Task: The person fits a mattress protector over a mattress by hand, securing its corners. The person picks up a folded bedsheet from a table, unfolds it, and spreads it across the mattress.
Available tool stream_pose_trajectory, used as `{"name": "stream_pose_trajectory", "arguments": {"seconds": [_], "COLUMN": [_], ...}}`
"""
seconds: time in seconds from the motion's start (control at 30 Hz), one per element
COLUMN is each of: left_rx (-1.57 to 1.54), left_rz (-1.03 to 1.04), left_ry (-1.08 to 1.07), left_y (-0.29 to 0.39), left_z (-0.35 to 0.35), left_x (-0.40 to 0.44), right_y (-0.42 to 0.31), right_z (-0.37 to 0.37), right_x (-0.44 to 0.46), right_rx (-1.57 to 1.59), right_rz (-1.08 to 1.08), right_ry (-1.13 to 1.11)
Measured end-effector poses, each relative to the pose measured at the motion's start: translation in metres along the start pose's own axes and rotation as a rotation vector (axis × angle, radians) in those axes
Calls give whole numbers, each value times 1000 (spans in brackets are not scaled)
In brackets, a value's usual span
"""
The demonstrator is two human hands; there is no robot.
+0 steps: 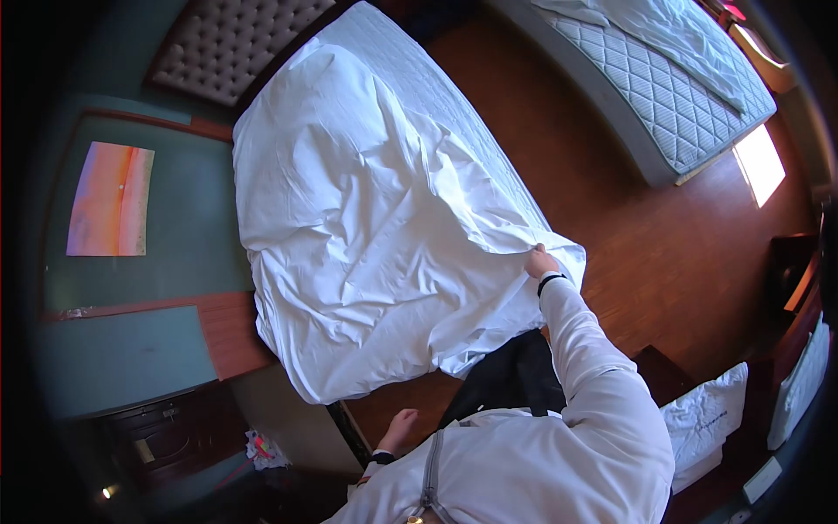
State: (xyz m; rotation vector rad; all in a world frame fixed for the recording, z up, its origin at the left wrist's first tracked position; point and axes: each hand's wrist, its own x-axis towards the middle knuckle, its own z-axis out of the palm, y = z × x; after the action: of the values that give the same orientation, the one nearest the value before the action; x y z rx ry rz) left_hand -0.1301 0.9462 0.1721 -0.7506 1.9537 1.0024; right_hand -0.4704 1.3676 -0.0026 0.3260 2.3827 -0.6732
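A rumpled white bed sheet [349,236] covers most of the near bed, with many folds across its middle. My right hand [541,260] is closed on the sheet's edge at the bed's near right corner, and the cloth is raised there. Part of the quilted mattress [393,48] shows along the far right side. My left hand [401,428] is low by my body, just off the foot of the bed, with fingers curled and nothing seen in them.
A second bed [663,113] with a bunched sheet stands at the upper right, across the wooden floor [646,271]. A tufted headboard [231,44] is at the far end. A white bag-like item [711,410] lies at the lower right.
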Motion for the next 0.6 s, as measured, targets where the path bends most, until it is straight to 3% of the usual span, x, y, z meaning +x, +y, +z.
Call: {"name": "stream_pose_trajectory", "arguments": {"seconds": [0.13, 0.17, 0.23, 0.3, 0.37, 0.4, 0.43, 0.5, 0.53, 0.6], "left_rx": [158, 145, 125, -167, -20, -99, -83, 59, 102, -164], "left_rz": [103, 60, -19, -99, -81, 31, 127, 198, 317, 313], "left_ry": [-11, -60, -165, -292, -260, -360, -307, -149, -207, -219], "left_y": [0, 3, 43, 32, 70, 57, 70, 143, 185, 266], "left_z": [6, 7, 5, 5, 1, 1, 5, 9, 11, 28], "left_x": [12, 22, 31, 85, 120, 174, 212, 233, 247, 253], "right_y": [13, 16, 20, 30, 34, 38, 42, 53, 58, 70], "right_z": [-12, -20, -39, -45, -65, -76, -86, -97, -101, -107], "right_x": [10, 6, -3, -10, -33, -47, -61, -81, -90, -99], "right_rx": [213, 192, 314, 385, 394, 442, 491, 531, 555, 601], "right_rz": [-64, -128, -46, -68, -55, -68, -81, -37, -19, -32], "right_ry": [42, 24, -20, 67, 119, 136, 144, 119, 110, 100]}}
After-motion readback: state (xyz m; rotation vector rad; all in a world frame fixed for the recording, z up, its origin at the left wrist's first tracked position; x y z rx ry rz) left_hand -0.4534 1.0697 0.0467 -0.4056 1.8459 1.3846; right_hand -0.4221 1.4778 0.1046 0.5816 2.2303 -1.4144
